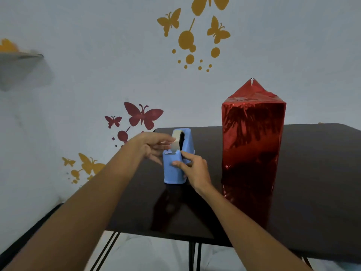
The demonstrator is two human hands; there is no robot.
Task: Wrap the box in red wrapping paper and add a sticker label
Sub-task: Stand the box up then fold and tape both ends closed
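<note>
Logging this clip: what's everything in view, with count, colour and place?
box: one, wrapped in red foil, upright on the table's right side
dispenser: one, blue, on the table left of the box
tape: one roll, pale, in the dispenser
table: one, dark, against the wall
decals: several butterflies, yellow and red, on the wall
shelf: one, grey, far left on the wall
left hand: fingers at the tape
right hand: holds the dispenser

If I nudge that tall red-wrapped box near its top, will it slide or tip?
Probably tips: the wrapped box stands tall on a narrow base on the table. Its glossy foil looks slippery, so a low push may slide it. The paper peak on top would likely crumple if gripped.
</note>
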